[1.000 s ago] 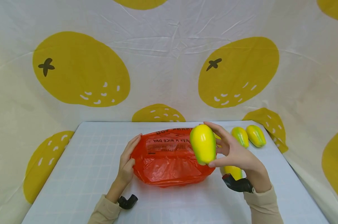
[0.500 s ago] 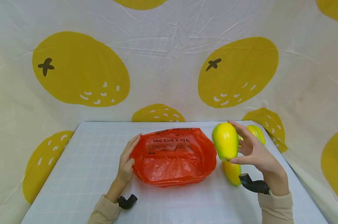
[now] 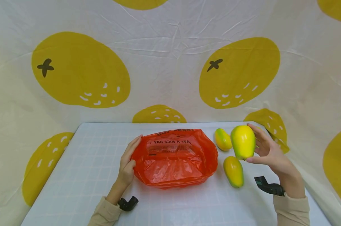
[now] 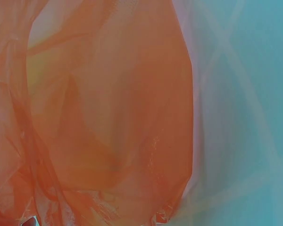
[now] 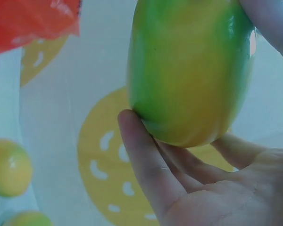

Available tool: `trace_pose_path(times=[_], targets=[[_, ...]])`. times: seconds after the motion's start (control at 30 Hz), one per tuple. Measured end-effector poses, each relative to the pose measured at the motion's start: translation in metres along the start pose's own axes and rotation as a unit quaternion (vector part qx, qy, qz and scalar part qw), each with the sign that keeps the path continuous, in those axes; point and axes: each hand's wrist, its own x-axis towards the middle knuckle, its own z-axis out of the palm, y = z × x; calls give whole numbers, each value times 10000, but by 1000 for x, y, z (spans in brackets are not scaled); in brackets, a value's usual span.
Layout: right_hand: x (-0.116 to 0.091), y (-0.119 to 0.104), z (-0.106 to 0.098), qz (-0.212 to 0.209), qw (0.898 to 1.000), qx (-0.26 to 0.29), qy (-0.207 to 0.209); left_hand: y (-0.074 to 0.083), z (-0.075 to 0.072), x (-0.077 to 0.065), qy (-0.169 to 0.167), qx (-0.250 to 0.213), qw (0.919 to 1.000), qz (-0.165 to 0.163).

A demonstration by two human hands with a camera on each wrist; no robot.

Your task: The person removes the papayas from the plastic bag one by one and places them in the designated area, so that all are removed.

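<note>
In the head view my left hand (image 3: 128, 163) pinches the left rim of a red plastic bag (image 3: 174, 171), its mouth spread wide. My right hand (image 3: 275, 157), to the right of the bag, holds a glossy yellow-green mango (image 3: 243, 142) above the table between thumb and fingertips. The right wrist view shows that mango (image 5: 188, 75) up close, with fingers around its end. Two more mangoes lie beside the bag, one farther back (image 3: 223, 139) and one nearer (image 3: 234, 172). Filling much of the left wrist view is the bag's thin side (image 4: 118, 103); the left fingers are out of sight there.
A white table (image 3: 74, 175) with a faint grid lies under everything. Behind it hangs a pale cloth (image 3: 165, 72) printed with large yellow fruit. Black camera mounts sit on both wrists, the left one (image 3: 128, 204) close to the tabletop.
My right hand has carried the mango rightward, from in front of the bag's right side to beyond it, uncovering the two mangoes beside the bag. The left hand and bag stay put.
</note>
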Motion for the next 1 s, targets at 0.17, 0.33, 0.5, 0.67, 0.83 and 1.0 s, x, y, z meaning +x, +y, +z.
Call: trace_pose_path(times=[0.17, 0.33, 0.5, 0.67, 0.83, 1.0], targets=[[-9, 6, -13, 236, 9986, -443, 167, -1, 0, -1, -5, 40, 10000, 35], [-16, 13, -26, 544, 9940, -915, 232, -1, -1, 0, -17, 52, 10000, 14], [-22, 21, -37, 786, 9848, -1521, 290, 0, -1, -1, -31, 40, 10000, -10], [-29, 27, -44, 1238, 9723, -1971, 204, 0, -1, 0, -37, 60, 10000, -20], [-33, 31, -50, 1832, 9569, -2256, 8, -1, -1, 0, -29, 56, 10000, 3], [-36, 38, -55, 2046, 9487, -2408, -91, -1, 0, 0, -33, 47, 10000, 6]])
